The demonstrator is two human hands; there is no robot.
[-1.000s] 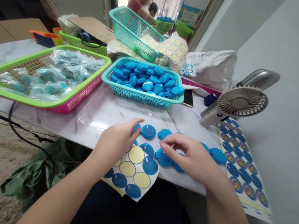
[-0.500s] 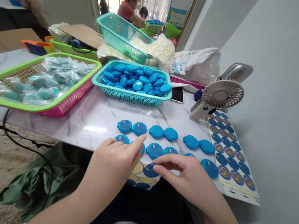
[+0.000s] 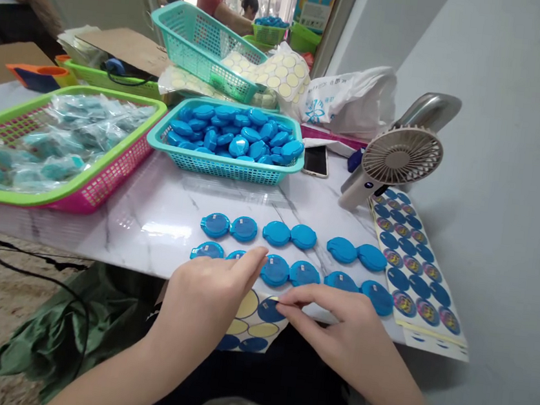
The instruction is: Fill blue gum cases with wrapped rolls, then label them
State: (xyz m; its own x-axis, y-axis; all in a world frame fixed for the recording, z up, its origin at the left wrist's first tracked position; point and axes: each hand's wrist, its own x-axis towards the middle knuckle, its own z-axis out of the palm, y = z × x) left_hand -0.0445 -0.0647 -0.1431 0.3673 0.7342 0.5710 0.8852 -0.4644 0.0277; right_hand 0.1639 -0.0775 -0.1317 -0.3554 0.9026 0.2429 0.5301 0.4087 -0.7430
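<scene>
A sticker sheet (image 3: 263,329), with round blue stickers and bare yellowish circles, is held at the table's front edge. My left hand (image 3: 210,300) grips the sheet from its left side, most of its fingers hidden beneath or behind. At the sheet's upper right, thumb and forefinger of my right hand (image 3: 330,313) pinch the edge of a blue round sticker (image 3: 268,309), which still lies against the sheet. Just beyond both hands, open blue round cases (image 3: 290,235) lie in two rows. Some halves bear darker blue stickers with a small pale mark; others look plain.
A turquoise basket (image 3: 225,170) full of closed blue cases stands behind the rows. To its left is a green-and-pink basket (image 3: 101,186) of bagged items. A handheld fan (image 3: 397,157), a phone (image 3: 316,161) and more sticker sheets (image 3: 419,265) occupy the right side. People sit in the background.
The camera view has shifted slightly, so the table things sit a little further left and higher. Both hands keep nearly the same grip on the sheet and sticker.
</scene>
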